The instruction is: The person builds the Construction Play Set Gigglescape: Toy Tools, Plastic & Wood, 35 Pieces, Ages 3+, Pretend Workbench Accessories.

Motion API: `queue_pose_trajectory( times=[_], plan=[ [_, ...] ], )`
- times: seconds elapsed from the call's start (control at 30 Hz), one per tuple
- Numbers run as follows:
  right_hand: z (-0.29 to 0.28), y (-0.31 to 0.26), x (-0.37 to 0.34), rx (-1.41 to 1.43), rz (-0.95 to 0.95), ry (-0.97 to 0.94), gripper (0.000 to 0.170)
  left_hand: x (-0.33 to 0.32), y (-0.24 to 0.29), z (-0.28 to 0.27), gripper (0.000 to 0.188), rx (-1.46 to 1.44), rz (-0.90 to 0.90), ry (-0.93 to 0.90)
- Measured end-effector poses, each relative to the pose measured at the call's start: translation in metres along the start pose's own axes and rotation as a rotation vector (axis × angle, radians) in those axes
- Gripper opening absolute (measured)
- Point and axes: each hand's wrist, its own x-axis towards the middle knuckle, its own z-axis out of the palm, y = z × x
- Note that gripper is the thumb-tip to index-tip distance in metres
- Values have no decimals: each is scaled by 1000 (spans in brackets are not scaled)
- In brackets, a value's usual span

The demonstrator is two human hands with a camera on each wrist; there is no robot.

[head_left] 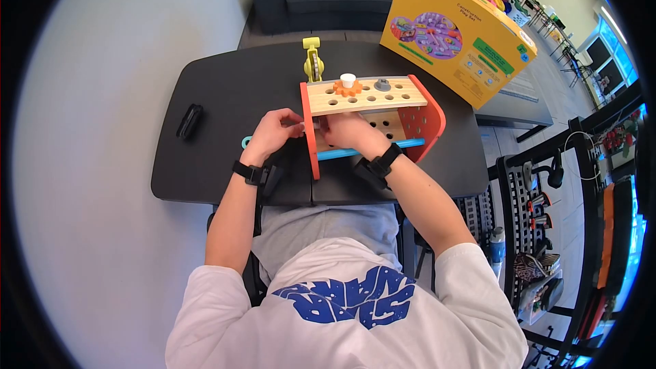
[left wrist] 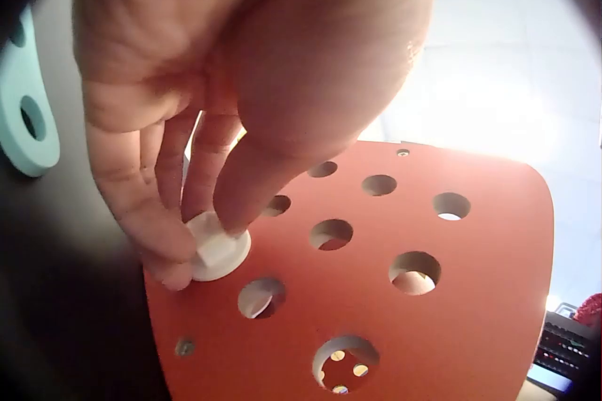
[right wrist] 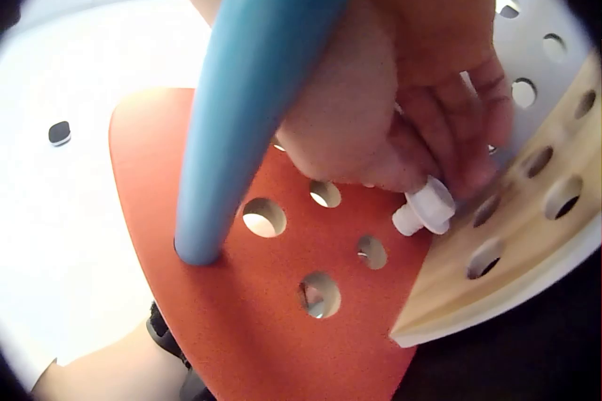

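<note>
A wooden toy workbench with a holed top (head_left: 372, 100) and red side panels (left wrist: 480, 260) stands before me. My left hand (head_left: 270, 133) is outside the left panel, thumb and fingers pinching a white round plastic knob (left wrist: 226, 255) with a raised ridge, against one of its holes. My right hand (head_left: 352, 130) reaches inside the bench, above the blue bar (right wrist: 259, 72). Its fingertips pinch a white flanged plastic piece (right wrist: 433, 204) with a short stem, close to the panel's inner face. An orange gear (head_left: 347, 89) with a white cap and a grey piece (head_left: 383, 85) sit on top.
A yellow-green toy tool (head_left: 312, 60) stands behind the bench's left corner. A black case (head_left: 190, 121) lies on the left of the dark table (head_left: 222, 89). A teal holed strip (left wrist: 28, 119) lies left of my left hand. The yellow box (head_left: 458, 34) stands behind, right.
</note>
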Motion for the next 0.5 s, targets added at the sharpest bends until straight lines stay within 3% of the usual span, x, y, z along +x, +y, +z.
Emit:
queue_pose_trajectory(
  times=[0.1, 0.23, 0.3, 0.47, 0.5],
  plan=[
    [-7, -3, 1, -33, 35, -117, 34, 3, -4, -2, 14, 30, 43, 13],
    [4, 6, 4, 4, 69, -102, 32, 2, -5, -3, 12, -41, 72, 23],
    [11, 13, 5, 40, 14, -29, 23, 3, -8, -3, 14, -78, 66, 27],
    [13, 14, 5, 63, -73, 96, 22, 6, -15, 0, 20, -183, 60, 47],
    [14, 15, 5, 55, -93, 129, 21, 7, -15, -1, 21, -158, -18, -3]
  ],
)
